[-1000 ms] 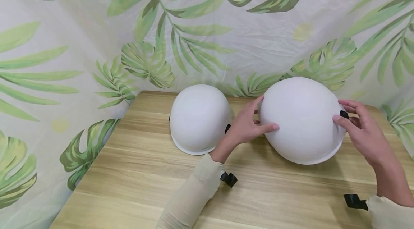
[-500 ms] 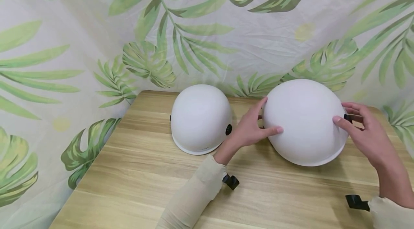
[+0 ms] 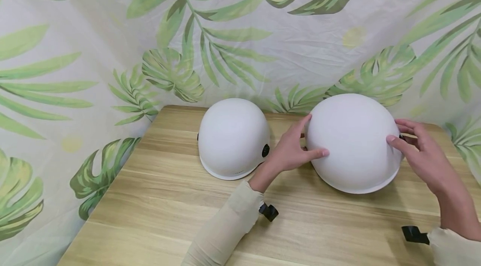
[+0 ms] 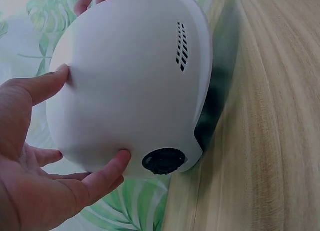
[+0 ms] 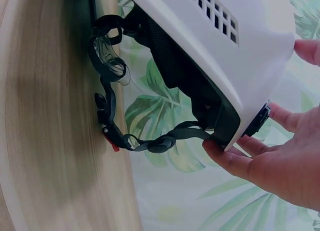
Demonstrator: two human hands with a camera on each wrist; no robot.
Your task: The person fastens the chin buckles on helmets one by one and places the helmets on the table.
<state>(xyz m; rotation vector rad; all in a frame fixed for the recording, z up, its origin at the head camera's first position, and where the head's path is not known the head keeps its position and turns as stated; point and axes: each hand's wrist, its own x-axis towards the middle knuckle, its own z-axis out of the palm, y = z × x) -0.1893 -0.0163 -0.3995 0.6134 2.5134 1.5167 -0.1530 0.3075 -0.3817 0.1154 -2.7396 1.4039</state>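
Between both hands is a white helmet (image 3: 353, 145), dome up, at the right of the table. My left hand (image 3: 291, 147) holds its left side, thumb on the shell and fingers spread round the side. In the left wrist view, a fingertip lies beside the helmet's round black knob (image 4: 164, 161). My right hand (image 3: 424, 151) grips the opposite side, its thumb on the dome. The right wrist view has that hand's fingers at the lower rim, near another black fitting (image 5: 257, 120). Below the rim hangs a dark chin strap (image 5: 165, 141) with a red-tipped buckle (image 5: 111, 141).
A second, smaller-looking white helmet (image 3: 233, 138) sits dome up on the wooden table (image 3: 161, 211), left of my left hand. Behind the table hangs a leaf-patterned cloth (image 3: 240, 28). Black mounts (image 3: 414, 234) stick out by the sleeves (image 3: 225, 224).
The held helmet has come slightly down and to the right since a second ago. Over the last half second its right side has dipped a little. Both hands keep their hold.
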